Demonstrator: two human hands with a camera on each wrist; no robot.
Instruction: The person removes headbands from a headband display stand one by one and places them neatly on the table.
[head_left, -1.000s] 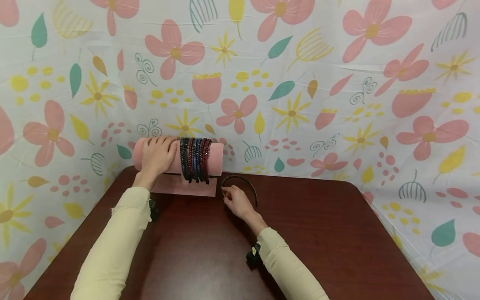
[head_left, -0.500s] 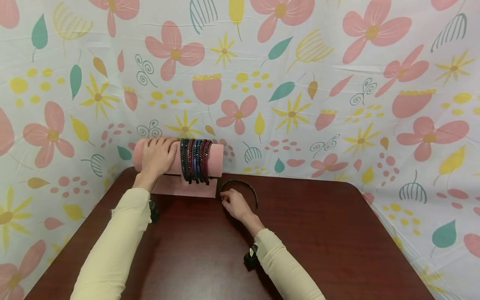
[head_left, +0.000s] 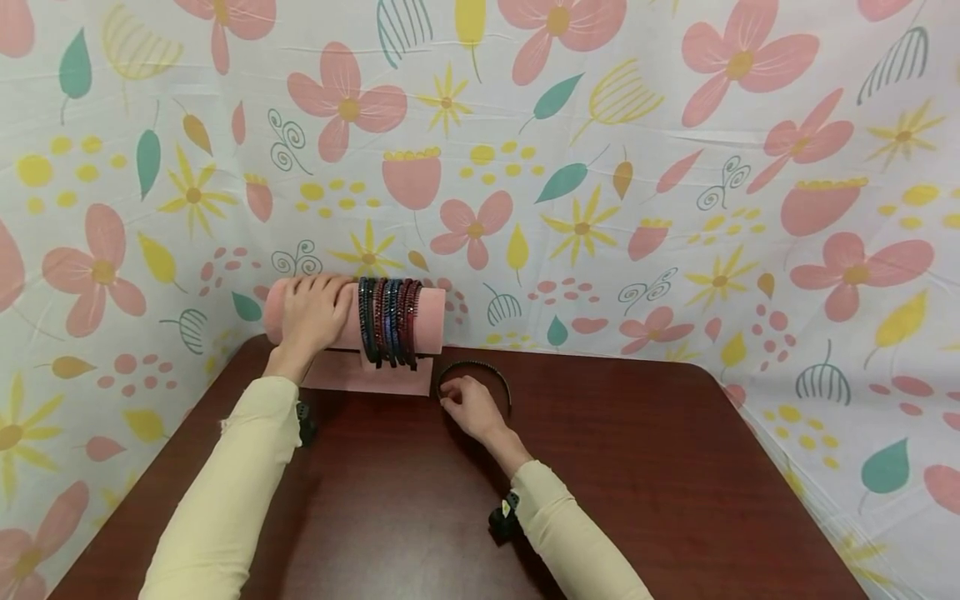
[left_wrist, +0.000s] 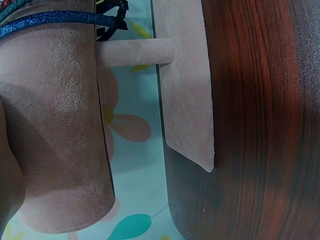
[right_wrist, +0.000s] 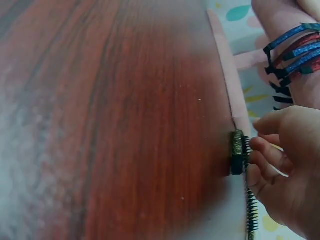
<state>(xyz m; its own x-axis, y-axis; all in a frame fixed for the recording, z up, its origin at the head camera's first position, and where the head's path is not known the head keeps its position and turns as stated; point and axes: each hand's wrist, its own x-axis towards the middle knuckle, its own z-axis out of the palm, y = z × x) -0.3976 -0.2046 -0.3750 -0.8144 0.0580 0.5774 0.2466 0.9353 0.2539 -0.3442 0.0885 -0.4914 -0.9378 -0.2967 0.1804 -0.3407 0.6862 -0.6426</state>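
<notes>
A pink plush headband stand (head_left: 430, 321), a roller on a post and flat base, stands at the back left. Several glittery toothed headbands (head_left: 390, 317) in dark, red and blue hang round its roller. My left hand (head_left: 311, 315) rests over the roller's left end. Farther right, one dark toothed headband (head_left: 495, 371) lies curved on the table by the base. My right hand (head_left: 472, 408) is at its left end. In the right wrist view my bent fingertips (right_wrist: 256, 150) are against its teeth (right_wrist: 237, 152), and the thumb stands apart from it.
The dark red-brown wooden table (head_left: 637, 475) has rounded back corners. A white cloth with printed flowers (head_left: 585, 150) hangs behind and beside it. The stand's base (left_wrist: 187, 100) lies near the table's back edge.
My right hand and the loose headband have shifted slightly toward me and left, and the headband's left end looks lower. My left hand stays on the roller.
</notes>
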